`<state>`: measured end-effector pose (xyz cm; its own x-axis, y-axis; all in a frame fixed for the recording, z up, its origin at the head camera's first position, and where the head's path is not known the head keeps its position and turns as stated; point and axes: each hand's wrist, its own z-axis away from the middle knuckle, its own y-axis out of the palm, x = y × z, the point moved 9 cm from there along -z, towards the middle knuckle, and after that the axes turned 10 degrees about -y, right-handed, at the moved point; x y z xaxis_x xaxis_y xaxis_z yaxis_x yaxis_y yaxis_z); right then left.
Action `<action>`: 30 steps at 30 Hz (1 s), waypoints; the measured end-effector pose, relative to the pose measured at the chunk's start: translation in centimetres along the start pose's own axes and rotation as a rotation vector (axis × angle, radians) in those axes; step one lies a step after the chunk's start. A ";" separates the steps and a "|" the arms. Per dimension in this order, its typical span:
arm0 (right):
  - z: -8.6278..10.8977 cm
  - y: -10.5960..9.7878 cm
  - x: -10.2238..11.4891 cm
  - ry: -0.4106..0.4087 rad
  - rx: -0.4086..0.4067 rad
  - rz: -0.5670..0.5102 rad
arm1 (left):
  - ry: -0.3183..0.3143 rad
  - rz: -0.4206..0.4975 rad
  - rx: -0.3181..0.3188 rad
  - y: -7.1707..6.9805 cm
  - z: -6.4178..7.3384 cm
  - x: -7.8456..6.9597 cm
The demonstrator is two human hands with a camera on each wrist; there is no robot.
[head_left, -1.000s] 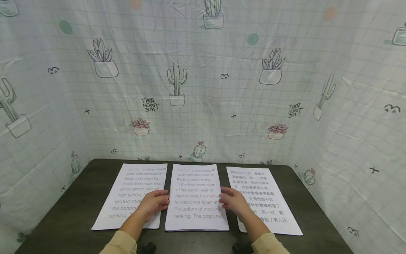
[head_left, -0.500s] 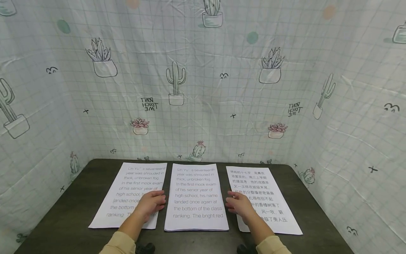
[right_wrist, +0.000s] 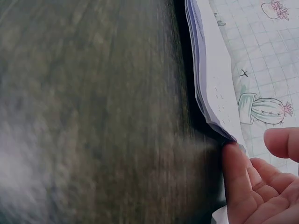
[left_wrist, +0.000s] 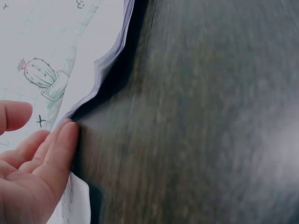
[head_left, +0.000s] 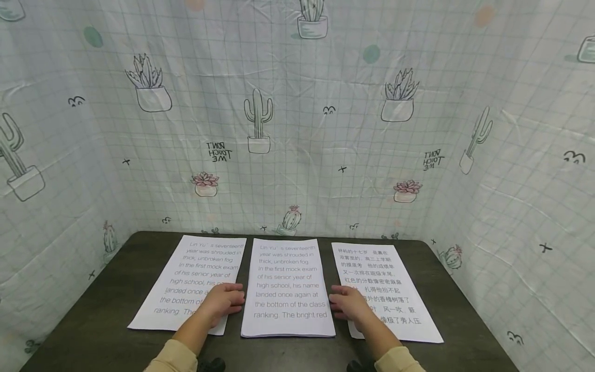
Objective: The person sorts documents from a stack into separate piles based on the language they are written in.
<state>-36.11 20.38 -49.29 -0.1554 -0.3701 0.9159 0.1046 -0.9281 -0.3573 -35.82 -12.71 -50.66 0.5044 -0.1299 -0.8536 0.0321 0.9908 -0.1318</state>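
Observation:
A stack of paper sheets (head_left: 288, 328) printed with large English text lies between the two hands. My left hand (head_left: 217, 305) is at its left side, palm inward, thumb apart from the fingers; in the left wrist view the fingertips (left_wrist: 70, 128) are right at the stack's edge (left_wrist: 105, 65). On the opposite side my right hand (head_left: 355, 307) mirrors it, with the fingertips (right_wrist: 231, 150) right at the layered edge of the stack (right_wrist: 201, 93). Neither hand pinches anything. The left forearm crosses a second English-printed sheet (head_left: 162, 289); the right one crosses a sheet with Chinese text (head_left: 409, 310).
The papers lie on a dark wooden table (head_left: 93, 310). A white grid-patterned cloth (head_left: 297, 129) with printed cacti hangs behind it and on both sides. Dark wrist-worn devices (head_left: 211, 365) show beneath the wrists.
The right hand has drawn off the middle stack's right edge, then come a little closer to it again. My left hand has moved slightly left and nearer. The left sheet has shifted and turned a little.

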 end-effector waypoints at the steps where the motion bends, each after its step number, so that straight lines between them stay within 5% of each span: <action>1: 0.0 0.1 0.0 0.003 0.006 0.000 | -0.002 -0.003 0.004 0.2 0.0 0.1; 14: 0.1 0.4 -0.3 -0.013 0.016 0.021 | 0.050 -0.176 -0.070 1.4 -0.1 -0.2; 30: 0.1 0.7 -0.2 -0.010 0.005 0.048 | 0.050 -0.187 -0.160 0.8 -0.1 -0.1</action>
<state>-35.95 19.86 -49.73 -0.1402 -0.4138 0.8995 0.1163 -0.9091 -0.4000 -35.97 -11.89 -50.74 0.4588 -0.3158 -0.8305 -0.0184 0.9311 -0.3643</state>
